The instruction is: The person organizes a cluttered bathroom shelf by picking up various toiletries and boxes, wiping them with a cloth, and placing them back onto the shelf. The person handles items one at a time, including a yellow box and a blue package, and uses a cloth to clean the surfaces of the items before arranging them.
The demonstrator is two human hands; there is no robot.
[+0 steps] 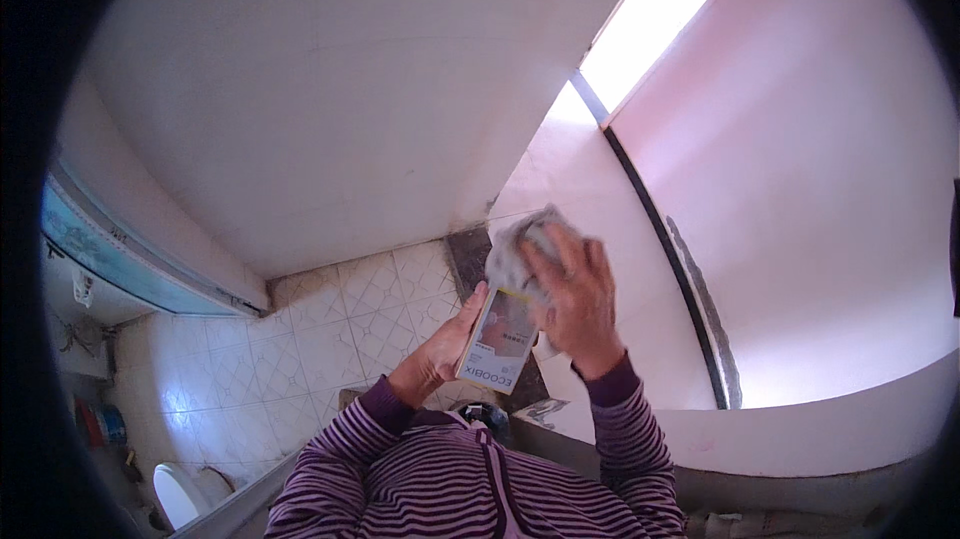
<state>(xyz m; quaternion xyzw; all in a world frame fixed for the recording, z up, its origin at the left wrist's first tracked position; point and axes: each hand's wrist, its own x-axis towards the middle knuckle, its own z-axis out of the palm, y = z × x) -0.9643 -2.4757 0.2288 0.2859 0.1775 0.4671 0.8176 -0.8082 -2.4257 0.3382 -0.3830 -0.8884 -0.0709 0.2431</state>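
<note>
The left hand (440,351) grasps the box (497,341) by its left edge, holding it tilted in front of the striped top (430,484). The right hand (580,304), blurred, has its fingers curled over a cloth (515,249) at the box's far edge. Tiled floor (330,344) spreads leftward; the pink wall (820,189) stands well apart rightward

The person wears a long-sleeved top (420,484) with narrow purple and pale stripes. Its left sleeve (335,457) and right sleeve (632,439) end in plain dark-purple cuffs (612,382). A pale strip (508,514) edged in dark purple runs down the front. The left hand (447,347) and right hand (580,307) are bare.
</note>
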